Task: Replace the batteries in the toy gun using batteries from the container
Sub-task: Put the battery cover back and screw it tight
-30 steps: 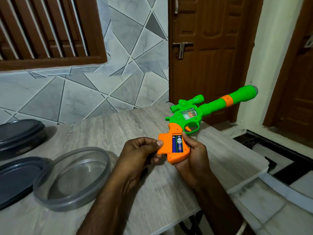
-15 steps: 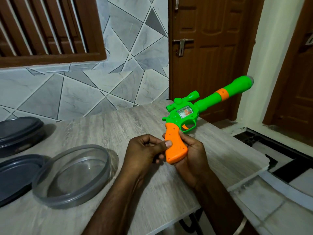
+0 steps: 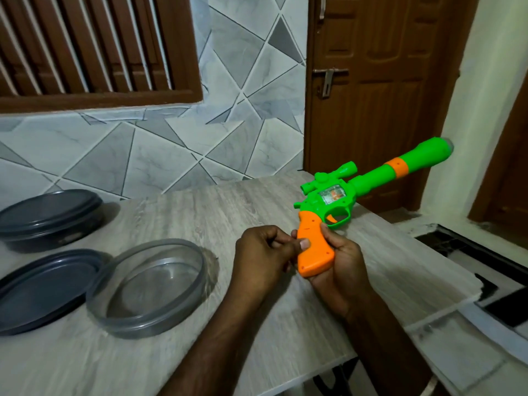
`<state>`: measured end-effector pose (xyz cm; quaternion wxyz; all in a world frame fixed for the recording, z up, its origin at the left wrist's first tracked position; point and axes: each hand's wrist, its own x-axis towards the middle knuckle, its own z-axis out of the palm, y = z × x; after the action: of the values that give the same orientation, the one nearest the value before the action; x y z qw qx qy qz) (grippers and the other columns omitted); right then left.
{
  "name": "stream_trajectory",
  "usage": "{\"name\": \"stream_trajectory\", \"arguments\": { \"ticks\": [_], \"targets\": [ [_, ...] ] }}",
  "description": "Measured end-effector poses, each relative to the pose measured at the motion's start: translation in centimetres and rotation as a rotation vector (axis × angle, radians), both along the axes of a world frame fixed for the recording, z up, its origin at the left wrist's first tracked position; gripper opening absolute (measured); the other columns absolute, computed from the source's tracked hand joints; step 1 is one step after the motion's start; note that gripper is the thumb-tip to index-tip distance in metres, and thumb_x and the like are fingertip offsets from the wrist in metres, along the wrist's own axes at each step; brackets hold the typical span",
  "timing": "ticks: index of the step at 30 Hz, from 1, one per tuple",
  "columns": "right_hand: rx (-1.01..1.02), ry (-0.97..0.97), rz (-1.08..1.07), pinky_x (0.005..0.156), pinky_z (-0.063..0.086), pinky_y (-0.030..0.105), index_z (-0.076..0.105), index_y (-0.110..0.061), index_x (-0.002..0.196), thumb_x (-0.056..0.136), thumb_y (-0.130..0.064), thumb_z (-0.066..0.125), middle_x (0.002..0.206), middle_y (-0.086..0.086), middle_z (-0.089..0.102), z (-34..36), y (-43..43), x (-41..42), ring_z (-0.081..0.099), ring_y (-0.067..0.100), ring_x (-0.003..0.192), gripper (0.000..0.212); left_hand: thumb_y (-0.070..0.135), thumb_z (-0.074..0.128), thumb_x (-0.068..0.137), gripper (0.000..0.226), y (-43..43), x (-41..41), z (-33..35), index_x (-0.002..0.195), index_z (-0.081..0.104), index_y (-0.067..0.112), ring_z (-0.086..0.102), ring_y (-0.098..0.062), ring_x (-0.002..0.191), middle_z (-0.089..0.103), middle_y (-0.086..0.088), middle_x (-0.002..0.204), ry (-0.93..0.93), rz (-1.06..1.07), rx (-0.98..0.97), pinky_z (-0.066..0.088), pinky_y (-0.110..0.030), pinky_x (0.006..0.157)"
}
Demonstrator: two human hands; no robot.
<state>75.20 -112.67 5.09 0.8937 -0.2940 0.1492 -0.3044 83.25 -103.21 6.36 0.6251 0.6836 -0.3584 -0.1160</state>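
A green toy gun (image 3: 368,182) with an orange grip is held above the wooden table (image 3: 177,212), its barrel pointing up and to the right. My right hand (image 3: 340,261) holds the orange grip from the right and from underneath. My left hand (image 3: 265,254) is curled beside the grip, and its thumb presses on the grip's closed orange side cover. No batteries show. A clear round container (image 3: 151,284) sits on the table left of my hands, and it looks empty.
A dark grey lid (image 3: 43,287) lies partly under the clear container at the left. A closed dark grey container (image 3: 51,215) stands behind it. The table's right edge runs just past my right hand, with a brown door (image 3: 380,81) beyond.
One second ago the grip's compartment was open with two batteries showing. The orange cover is now closed over them, and the gun has shifted slightly up and right.
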Motion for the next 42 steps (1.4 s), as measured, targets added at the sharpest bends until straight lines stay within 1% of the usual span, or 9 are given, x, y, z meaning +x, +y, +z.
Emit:
{"name": "stream_trajectory", "arguments": {
  "ticks": [4,6,9,12,16,20,28,35,42],
  "targets": [
    [-0.027,0.027,0.056,0.063,0.056,0.032,0.053,0.001,0.134,0.102,-0.031,0.041,0.093,0.017,0.069,0.1,0.4,0.6,0.065,0.025,0.076,0.046,0.031,0.076,0.088,0.030,1.4,0.7,0.5,0.066,0.072,0.011,0.055,-0.005,0.045,0.067,-0.004,0.055,-0.166,0.098,0.060,0.044,-0.021,0.051],
    [-0.037,0.048,0.097,0.058,0.055,0.028,0.052,0.001,0.136,0.102,-0.031,0.040,0.093,0.018,0.068,0.2,0.6,0.8,0.063,0.024,0.069,0.049,0.030,0.072,0.092,0.025,2.1,1.7,0.6,0.074,0.074,0.014,0.063,-0.010,0.058,0.070,-0.003,0.064,-0.315,0.213,0.121,0.051,-0.030,0.061],
    [-0.045,0.063,0.160,0.055,0.055,0.028,0.051,0.002,0.136,0.102,-0.031,0.039,0.093,0.019,0.069,0.4,0.9,1.1,0.063,0.024,0.069,0.049,0.023,0.065,0.095,0.015,3.0,3.8,1.6,0.096,0.078,0.018,0.066,-0.023,0.093,0.073,-0.004,0.093,-0.663,0.364,0.423,0.050,-0.035,0.082],
    [-0.062,0.070,0.201,0.056,0.056,0.029,0.049,0.003,0.140,0.103,-0.032,0.039,0.096,0.018,0.069,0.6,1.3,1.5,0.064,0.024,0.072,0.052,0.020,0.061,0.095,0.012,3.6,5.0,2.6,0.098,0.072,0.020,0.054,-0.028,0.111,0.068,-0.001,0.103,-0.895,0.502,0.800,0.039,-0.037,0.088],
    [-0.075,0.056,0.236,0.057,0.056,0.030,0.049,0.002,0.140,0.102,-0.032,0.041,0.097,0.018,0.069,1.2,1.8,2.1,0.064,0.025,0.074,0.051,0.012,0.057,0.092,0.017,3.7,5.5,2.7,0.079,0.050,0.019,0.048,-0.028,0.114,0.053,0.002,0.085,-0.878,0.535,1.044,0.033,-0.042,0.094],
    [-0.069,0.063,0.261,0.057,0.056,0.031,0.048,0.002,0.141,0.102,-0.032,0.041,0.096,0.018,0.069,0.8,2.1,2.3,0.063,0.025,0.073,0.052,0.006,0.048,0.091,0.018,3.6,5.1,2.3,0.093,0.059,0.020,0.046,-0.028,0.121,0.067,-0.002,0.105,-0.856,0.496,1.171,0.029,-0.047,0.103],
    [-0.078,0.026,0.331,0.059,0.056,0.031,0.053,0.000,0.137,0.102,-0.031,0.041,0.097,0.020,0.069,0.6,2.5,2.2,0.063,0.025,0.075,0.048,0.005,0.047,0.091,0.018,3.7,4.8,2.3,0.087,0.047,0.022,0.054,-0.026,0.114,0.068,-0.003,0.106,-0.867,0.514,1.168,0.027,-0.047,0.108],
    [-0.108,0.021,0.347,0.058,0.056,0.031,0.053,0.001,0.136,0.103,-0.031,0.039,0.095,0.020,0.068,0.7,2.7,2.1,0.062,0.025,0.073,0.047,0.008,0.046,0.095,0.019,3.5,4.8,2.3,0.100,0.060,0.020,0.060,-0.026,0.110,0.069,-0.004,0.108,-0.895,0.502,1.153,0.028,-0.046,0.109],
    [-0.107,0.031,0.335,0.059,0.056,0.032,0.051,0.000,0.138,0.103,-0.031,0.040,0.100,0.021,0.067,0.4,2.6,2.2,0.062,0.026,0.077,0.049,0.008,0.048,0.096,0.016,3.2,4.7,2.3,0.086,0.046,0.021,0.065,-0.027,0.099,0.068,-0.003,0.099,-0.908,0.472,1.130,0.027,-0.045,0.109]
  ]
}}
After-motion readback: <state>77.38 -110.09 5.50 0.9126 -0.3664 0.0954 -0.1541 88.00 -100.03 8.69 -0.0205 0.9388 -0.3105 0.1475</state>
